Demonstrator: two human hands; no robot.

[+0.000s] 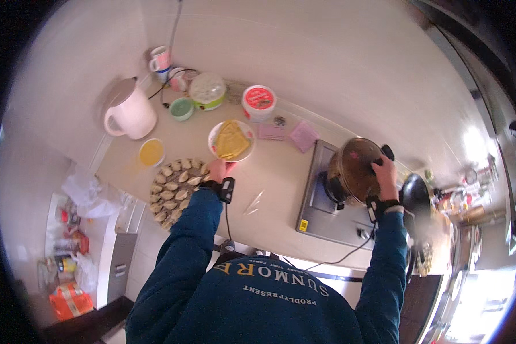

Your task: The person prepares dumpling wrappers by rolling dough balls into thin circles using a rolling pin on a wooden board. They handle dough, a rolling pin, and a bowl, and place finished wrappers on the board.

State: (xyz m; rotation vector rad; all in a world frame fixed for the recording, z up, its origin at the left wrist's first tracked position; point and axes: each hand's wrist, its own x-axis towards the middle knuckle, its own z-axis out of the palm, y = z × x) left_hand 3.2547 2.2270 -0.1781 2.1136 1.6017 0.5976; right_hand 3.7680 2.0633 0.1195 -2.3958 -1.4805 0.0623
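Left hand (217,170) touches a round plate (212,139); right hand (386,176) grasps a glassy lid (354,163).

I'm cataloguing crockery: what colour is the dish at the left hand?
The dish is white with reddish marks, best in head view.

Around the plate (212,136) on the counter (272,172), the tub (259,103) sits at one o'clock, the pot (338,181) on the stove (321,225) near three, the dumplings (182,195) between seven and eight, the kettle (130,110) near ten.
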